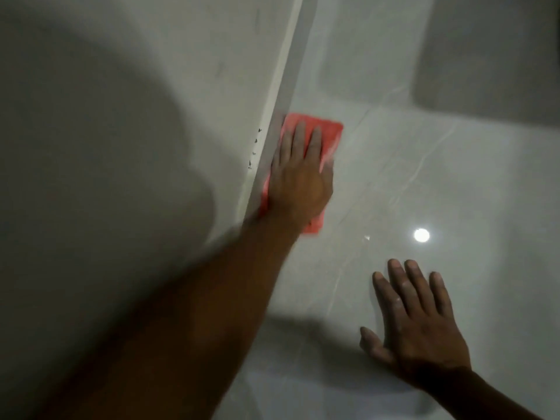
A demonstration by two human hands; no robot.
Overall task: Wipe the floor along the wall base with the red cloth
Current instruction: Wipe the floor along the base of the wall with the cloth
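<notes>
Head view looks down on a glossy pale grey tiled floor (424,177) meeting a white painted wall (181,71) along a white skirting strip (281,95) that runs diagonally from the top middle toward the lower left. A flat rectangular red cloth (328,131) lies on the floor with its long side touching the foot of that strip. The left hand (298,180) presses flat on top of the cloth, fingers straight and close together, palm down, not curled around the fabric; its bare forearm reaches in from the lower left and looks blurred. The right hand (415,322) rests palm down on bare tile well apart from the cloth, nearer the bottom right corner, fingers spread and holding nothing. A round bright lamp reflection (421,235) shines on the tile between the two hands. Small dark specks (254,147) mark the wall just beside the strip, level with the cloth. No writing is readable anywhere.
</notes>
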